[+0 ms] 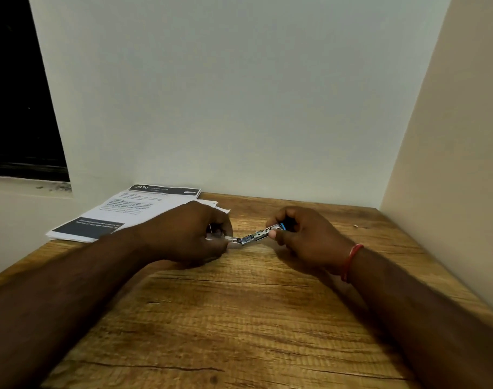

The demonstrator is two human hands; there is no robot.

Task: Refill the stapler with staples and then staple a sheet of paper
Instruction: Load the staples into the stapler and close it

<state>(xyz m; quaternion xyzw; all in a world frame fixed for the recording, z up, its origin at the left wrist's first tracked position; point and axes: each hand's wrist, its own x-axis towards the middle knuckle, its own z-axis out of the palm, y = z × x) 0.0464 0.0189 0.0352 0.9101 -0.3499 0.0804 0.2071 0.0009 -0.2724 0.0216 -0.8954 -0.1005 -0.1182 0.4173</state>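
A small stapler (258,236) with a metal staple channel and a blue body lies tilted just above the wooden table (239,318), between my two hands. My right hand (301,237) grips its blue rear end, thumb on the metal rail. My left hand (193,233) pinches something small and pale at the stapler's front tip; it looks like a strip of staples, though my fingers hide most of it. Printed sheets of paper (127,213) lie at the back left of the table, partly behind my left hand.
White walls close in the table at the back and on the right. A tiny pale scrap (355,226) lies on the wood at the right. A dark window (18,94) sits at the upper left above a ledge.
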